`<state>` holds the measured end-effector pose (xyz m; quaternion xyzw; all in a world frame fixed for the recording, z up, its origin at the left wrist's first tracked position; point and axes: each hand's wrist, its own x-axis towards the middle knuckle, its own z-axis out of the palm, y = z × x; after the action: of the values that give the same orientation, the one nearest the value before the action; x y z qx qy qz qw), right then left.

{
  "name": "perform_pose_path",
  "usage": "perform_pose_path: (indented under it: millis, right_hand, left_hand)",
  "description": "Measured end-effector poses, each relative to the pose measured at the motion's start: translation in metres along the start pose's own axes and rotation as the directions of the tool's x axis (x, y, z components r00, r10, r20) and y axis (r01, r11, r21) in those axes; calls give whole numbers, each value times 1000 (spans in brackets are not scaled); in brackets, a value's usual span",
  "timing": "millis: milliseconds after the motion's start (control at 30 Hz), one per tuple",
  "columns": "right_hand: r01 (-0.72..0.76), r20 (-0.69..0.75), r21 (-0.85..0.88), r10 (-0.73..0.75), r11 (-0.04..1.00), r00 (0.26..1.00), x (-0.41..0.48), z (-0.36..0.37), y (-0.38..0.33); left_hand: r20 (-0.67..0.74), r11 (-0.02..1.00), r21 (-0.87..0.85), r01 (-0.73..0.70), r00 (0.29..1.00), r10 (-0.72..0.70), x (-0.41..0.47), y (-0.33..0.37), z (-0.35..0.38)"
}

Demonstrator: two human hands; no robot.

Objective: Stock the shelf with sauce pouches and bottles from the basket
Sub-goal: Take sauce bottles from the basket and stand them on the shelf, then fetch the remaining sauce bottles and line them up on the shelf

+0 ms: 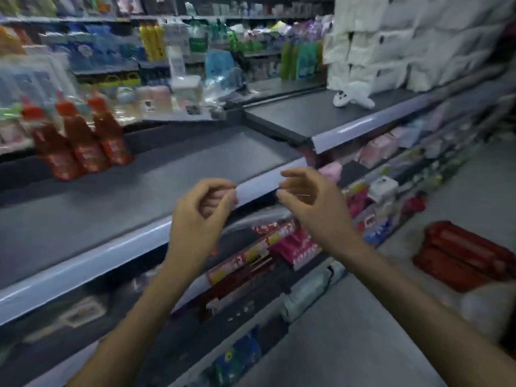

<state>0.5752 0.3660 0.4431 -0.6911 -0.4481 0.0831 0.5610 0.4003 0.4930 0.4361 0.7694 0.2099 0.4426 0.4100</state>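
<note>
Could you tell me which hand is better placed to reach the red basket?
Right, probably: the right hand is empty and the red basket lies on the floor at its side.

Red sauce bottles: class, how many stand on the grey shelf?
3. Left bottle, middle bottle, right bottle, side by side on the grey shelf, at its left end. Blur could hide others behind.
</note>
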Motion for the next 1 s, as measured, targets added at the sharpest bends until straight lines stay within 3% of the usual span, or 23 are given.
perform_pose_path:
  millis: [100,200,267,333,467,600,667,733,800,1000]
  right_hand:
    - [-179,-137,-42,171,983,976,-60,-66,56]
    - [-438,-320,-29,407,899,856,-138,-124,137]
    - [-620,-433,30,569,784,699,-201,-154,195]
    - [-772,-492,123,714,624,498,-269,-176,240]
    - [-931,-401,296,912,213,81,-388,-210,311]
    - [-958,-257,278,956,-68,-142,-473,-236,356]
    - [-959,-199,229,957,-164,-211,-499,-246,369]
    - [-945,-130,214,951,-247,-279,-515,-258,385]
    - [-941,-78,185,951,-282,-300,-516,-275,406]
    - [-987,-31,28,987,-158,-158,-428,-355,498]
  left_hand:
    - [233,990,-135,45,972,-13,-27,-5,81]
    - [458,954,-172,246,877,-144,-64,-28,168]
    - [610,931,-112,347,764,-211,-95,-50,225]
    - [744,928,2,371,620,-250,-132,-75,278]
    - [863,881,291,372,295,-410,-205,-122,369]
    - [825,776,539,328,-18,-565,-256,-160,438]
    - [770,715,626,310,-99,-631,-271,-179,462]
    - [703,645,698,309,-127,-700,-279,-195,480]
    - [620,551,763,337,-143,-771,-278,-205,493]
    - [350,254,889,381,-209,-913,-251,-243,532]
